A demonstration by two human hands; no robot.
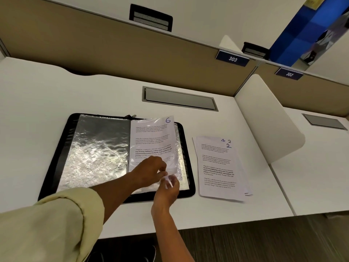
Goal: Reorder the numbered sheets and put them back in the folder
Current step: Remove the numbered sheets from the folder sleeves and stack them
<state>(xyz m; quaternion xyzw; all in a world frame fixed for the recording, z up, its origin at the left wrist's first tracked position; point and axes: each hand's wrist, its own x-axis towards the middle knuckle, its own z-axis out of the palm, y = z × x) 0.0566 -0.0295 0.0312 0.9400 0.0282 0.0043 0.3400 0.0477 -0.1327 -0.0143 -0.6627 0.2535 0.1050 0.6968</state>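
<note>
A loose, pale yellow-green sleeve (51, 222) fills the lower left of the frame, bunched in soft folds above a bare forearm. The left hand (149, 172) and right hand (167, 188) are bare, without rings or watch.

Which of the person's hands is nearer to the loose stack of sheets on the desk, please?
Right. The right hand is at the folder's near right corner, closer to the stack; the left hand lies further left, over sheet 6.
</note>
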